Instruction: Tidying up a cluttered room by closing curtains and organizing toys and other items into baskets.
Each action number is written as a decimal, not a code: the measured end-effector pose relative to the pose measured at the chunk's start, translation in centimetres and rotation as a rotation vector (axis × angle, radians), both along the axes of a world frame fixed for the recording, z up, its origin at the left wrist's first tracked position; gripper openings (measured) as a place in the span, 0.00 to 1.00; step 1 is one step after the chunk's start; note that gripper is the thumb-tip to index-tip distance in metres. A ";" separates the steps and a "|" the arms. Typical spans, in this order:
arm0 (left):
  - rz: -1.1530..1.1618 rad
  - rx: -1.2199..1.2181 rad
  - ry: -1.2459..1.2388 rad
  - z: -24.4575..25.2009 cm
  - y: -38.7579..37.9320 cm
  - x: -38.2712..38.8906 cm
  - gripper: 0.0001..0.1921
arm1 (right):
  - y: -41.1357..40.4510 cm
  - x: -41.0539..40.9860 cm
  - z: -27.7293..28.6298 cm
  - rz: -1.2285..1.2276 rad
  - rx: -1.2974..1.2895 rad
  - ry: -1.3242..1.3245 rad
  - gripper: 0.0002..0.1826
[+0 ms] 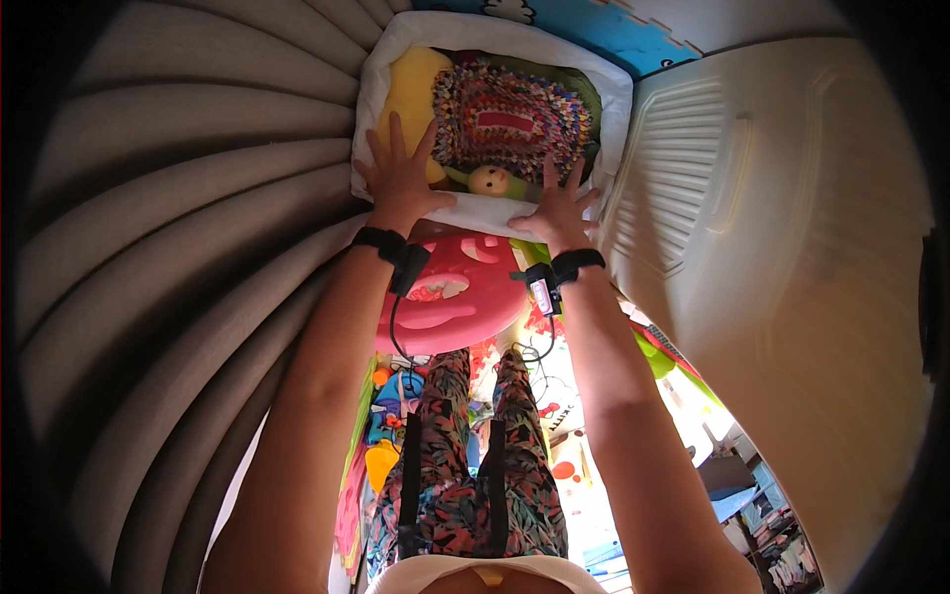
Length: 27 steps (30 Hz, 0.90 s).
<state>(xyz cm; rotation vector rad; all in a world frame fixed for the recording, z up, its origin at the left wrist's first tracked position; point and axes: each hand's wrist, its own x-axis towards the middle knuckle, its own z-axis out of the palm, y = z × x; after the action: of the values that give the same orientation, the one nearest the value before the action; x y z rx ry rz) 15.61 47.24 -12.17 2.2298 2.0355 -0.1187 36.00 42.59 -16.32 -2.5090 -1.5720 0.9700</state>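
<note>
My left hand, fingers spread, is over the near left part of a white fabric-lined bin, in front of a yellow soft item. My right hand has its fingers apart at the bin's near right rim. Neither hand grips anything; whether the palms touch the rim is hard to tell. Inside the bin lie a multicoloured woven mat, a dark green cloth item and a doll with a pale round face, near the front rim. Both wrists wear black straps with small wired devices.
A pink plastic piece with cut-outs stands just below the bin. Grey-brown pleated fabric rises at the left, a cream panel with ridges at the right. Colourful toys, including a yellow one, lie near my legs on the floor.
</note>
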 end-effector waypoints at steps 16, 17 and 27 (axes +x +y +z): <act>-0.254 0.040 0.002 -4.4 1.2 -0.9 0.28 | 0.7 4.0 -4.9 0.305 0.024 0.033 0.54; -0.398 -0.025 0.025 -4.9 0.5 -1.3 0.21 | -0.2 3.9 -4.5 0.462 -0.073 -0.152 0.38; -0.484 -0.020 -0.049 -9.3 1.9 -3.0 0.09 | -0.4 5.0 -7.4 0.373 0.286 -0.309 0.14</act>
<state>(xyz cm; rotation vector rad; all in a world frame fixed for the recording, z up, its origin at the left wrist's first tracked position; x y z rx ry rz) 12.56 49.11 -21.49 2.6328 1.4252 -0.1242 40.96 42.20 -23.74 -2.2938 -2.1442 0.3390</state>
